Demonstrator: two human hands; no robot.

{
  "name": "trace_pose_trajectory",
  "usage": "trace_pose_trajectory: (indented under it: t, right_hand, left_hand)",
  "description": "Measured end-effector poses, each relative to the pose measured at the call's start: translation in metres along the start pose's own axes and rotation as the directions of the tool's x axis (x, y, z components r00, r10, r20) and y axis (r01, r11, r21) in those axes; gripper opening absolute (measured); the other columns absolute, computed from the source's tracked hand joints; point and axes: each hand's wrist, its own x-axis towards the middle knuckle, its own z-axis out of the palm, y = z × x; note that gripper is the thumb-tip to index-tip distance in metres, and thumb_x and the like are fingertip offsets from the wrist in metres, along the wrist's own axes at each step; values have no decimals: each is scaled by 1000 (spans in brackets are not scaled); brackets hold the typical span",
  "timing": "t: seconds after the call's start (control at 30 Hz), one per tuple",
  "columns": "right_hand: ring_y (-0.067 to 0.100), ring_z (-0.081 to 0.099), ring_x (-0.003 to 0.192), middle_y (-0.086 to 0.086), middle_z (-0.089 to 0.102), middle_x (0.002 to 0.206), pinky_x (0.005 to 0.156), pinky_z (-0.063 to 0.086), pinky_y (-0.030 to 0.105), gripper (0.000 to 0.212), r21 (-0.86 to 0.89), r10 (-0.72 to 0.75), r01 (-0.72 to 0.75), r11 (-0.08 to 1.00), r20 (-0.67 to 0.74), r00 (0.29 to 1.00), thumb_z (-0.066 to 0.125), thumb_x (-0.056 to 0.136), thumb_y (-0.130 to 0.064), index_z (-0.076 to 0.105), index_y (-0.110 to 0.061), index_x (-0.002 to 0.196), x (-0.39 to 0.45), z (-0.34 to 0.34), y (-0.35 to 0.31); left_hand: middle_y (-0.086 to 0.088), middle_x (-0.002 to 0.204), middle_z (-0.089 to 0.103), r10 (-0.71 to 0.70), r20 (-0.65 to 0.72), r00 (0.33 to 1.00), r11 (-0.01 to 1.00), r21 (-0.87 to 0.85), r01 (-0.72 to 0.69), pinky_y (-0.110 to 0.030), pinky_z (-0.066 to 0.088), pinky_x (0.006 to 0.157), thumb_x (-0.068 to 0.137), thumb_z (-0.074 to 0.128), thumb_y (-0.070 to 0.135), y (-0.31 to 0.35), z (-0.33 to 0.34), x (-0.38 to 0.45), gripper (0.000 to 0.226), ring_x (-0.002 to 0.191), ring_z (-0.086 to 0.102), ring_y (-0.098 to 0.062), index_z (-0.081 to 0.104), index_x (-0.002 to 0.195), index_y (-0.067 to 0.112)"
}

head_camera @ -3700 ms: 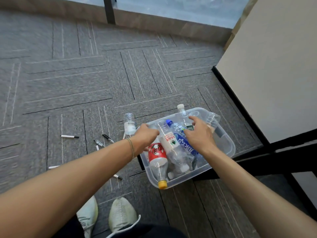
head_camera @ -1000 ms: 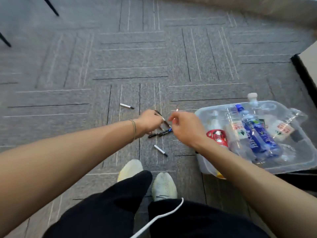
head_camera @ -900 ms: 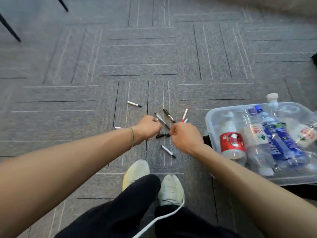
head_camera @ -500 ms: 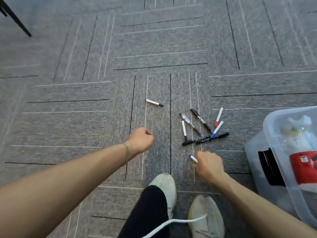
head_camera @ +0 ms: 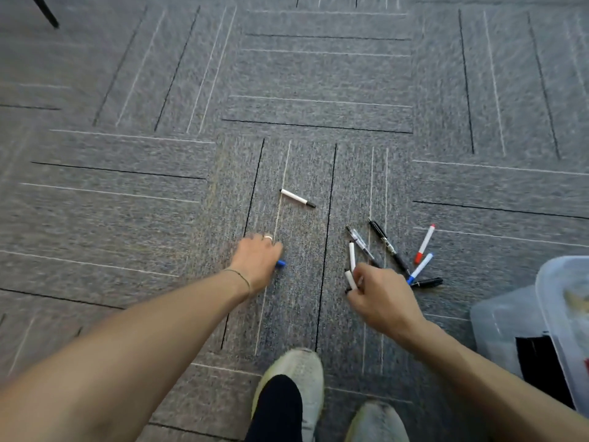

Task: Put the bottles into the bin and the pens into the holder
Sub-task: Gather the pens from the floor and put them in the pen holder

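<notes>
grey line-patterned carpet, white black-tipped marker, red-capped marker, blue-capped marker, pale shoes

Grey carpet tiles cover the whole floor, laid in alternating directions so that their thin black and white stripes run crosswise from one tile to the next. A dark slanted furniture leg enters at the top left corner. The light is even and soft, without hard shadows.

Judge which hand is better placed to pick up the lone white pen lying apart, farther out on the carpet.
Left. The left hand lies just below the lone white pen; the right hand is over by the pen cluster.
</notes>
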Motion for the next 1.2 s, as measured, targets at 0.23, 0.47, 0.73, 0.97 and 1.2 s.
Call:
trace_pose_trajectory:
  t: [0.23,0.47,0.73,0.97,1.2]
  right_hand:
    - [23,56,63,1,61,69,58,43,36,20,127,144,-136,983,-61,988,46,94,-24,51,-17,76,44,-18,-10]
    - [29,56,69,4,59,69,58,35,34,23,193,337,-319,928,-67,939,44,90,-20,46,-16,68,80,-16,-7]
    - [22,51,57,3,58,61,52,32,31,23,324,365,-307,895,-134,921,50,85,-22,47,-15,63,84,-11,3]
    - [22,55,59,1,59,63,58,43,31,28,209,345,-316,926,-121,931,49,92,-22,49,-17,64,80,-8,12]
    - [33,68,84,10,70,90,64,43,34,24,-110,228,-242,964,-121,966,60,97,-33,67,-10,96,85,13,8]
  left_hand:
    - [1,90,55,41,-18,999,984,-174,-43,-29,40,69,98,50,6,-4,12,22,19,80,52,-15,52,115,14]
    - [6,70,51,7,-190,982,931,-357,-75,-19,40,54,95,47,11,-28,-31,59,10,58,45,-6,53,102,16]
    - [2,77,54,114,-151,982,984,-122,-133,-26,51,55,99,54,12,-10,-45,120,23,62,52,-11,44,120,15]
    - [4,72,56,23,-159,987,987,-154,-47,-23,43,49,106,36,27,-2,-45,117,18,55,45,-9,50,106,15]
    - [6,51,41,-198,-95,976,689,-721,70,-16,25,36,109,38,41,22,-55,82,54,41,34,-14,46,60,17]
